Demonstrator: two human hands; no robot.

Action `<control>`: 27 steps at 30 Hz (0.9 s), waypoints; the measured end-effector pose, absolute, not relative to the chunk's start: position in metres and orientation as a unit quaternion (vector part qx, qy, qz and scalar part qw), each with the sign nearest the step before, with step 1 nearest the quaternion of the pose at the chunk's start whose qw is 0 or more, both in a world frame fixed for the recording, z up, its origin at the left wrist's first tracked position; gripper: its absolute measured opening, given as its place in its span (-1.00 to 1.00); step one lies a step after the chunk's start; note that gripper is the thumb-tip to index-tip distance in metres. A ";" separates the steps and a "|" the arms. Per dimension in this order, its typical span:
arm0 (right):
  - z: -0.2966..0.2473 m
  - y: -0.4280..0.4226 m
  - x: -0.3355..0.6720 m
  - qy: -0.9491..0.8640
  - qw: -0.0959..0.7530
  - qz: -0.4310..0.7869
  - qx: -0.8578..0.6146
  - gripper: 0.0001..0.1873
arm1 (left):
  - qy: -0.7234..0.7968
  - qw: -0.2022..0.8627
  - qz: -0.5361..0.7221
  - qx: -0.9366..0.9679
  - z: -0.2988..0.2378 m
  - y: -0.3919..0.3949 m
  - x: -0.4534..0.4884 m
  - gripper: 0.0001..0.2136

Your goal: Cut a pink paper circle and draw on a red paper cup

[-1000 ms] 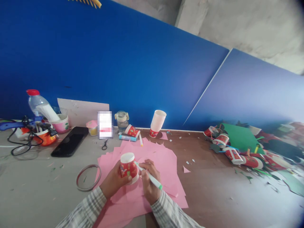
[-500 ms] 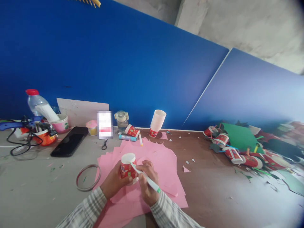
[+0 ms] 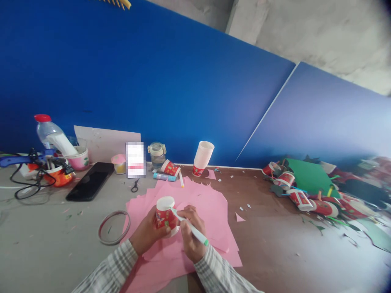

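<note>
My left hand is wrapped round a red patterned paper cup, which is upside down with its white base facing up. In my right hand is a white marker with a green end, held like a pen. Its tip points at the cup's side just under the base; whether it touches I cannot tell. Beneath both hands lies a pile of pink paper sheets. Behind the pile a white marker with a yellow tip rests by a red paper cup on its side.
A stack of paper cups leans at the back. To the left are a tape roll, small scissors, a black phone and a glue stick. Several cup pieces and green paper are heaped at right. A blue partition stands behind.
The marker and my right hand have shifted very slightly to the right. My left hand keeps the cup in nearly the same place.
</note>
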State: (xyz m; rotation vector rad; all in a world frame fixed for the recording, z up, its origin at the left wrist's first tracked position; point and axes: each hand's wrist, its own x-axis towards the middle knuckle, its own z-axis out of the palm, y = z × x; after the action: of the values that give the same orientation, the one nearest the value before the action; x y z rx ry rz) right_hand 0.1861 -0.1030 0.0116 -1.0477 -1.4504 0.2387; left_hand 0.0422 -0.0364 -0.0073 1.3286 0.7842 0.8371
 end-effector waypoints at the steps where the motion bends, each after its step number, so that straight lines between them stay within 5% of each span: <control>1: 0.012 -0.103 0.186 -0.629 0.619 0.105 -0.457 -0.79 | 0.344 0.639 0.368 0.581 -0.008 -0.036 0.042 -0.45; 9: 0.006 -0.097 0.185 -0.517 0.690 0.149 -0.483 -0.59 | 0.351 0.646 0.384 0.558 -0.014 -0.034 0.037 -0.39; 17: -0.009 -0.089 0.179 -0.532 0.642 0.198 -0.515 -0.65 | 0.272 0.708 0.404 0.512 -0.008 -0.035 0.037 -0.35; 27: 0.001 -0.098 0.174 -0.594 0.592 0.106 -0.535 -0.55 | 0.343 0.662 0.434 0.506 -0.019 -0.035 0.038 -0.40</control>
State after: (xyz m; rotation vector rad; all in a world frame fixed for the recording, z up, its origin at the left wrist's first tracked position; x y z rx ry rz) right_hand 0.1737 -0.0978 0.0006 -1.2443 -1.3814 0.2457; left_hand 0.0376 -0.0347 -0.0192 1.1429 0.7765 0.9803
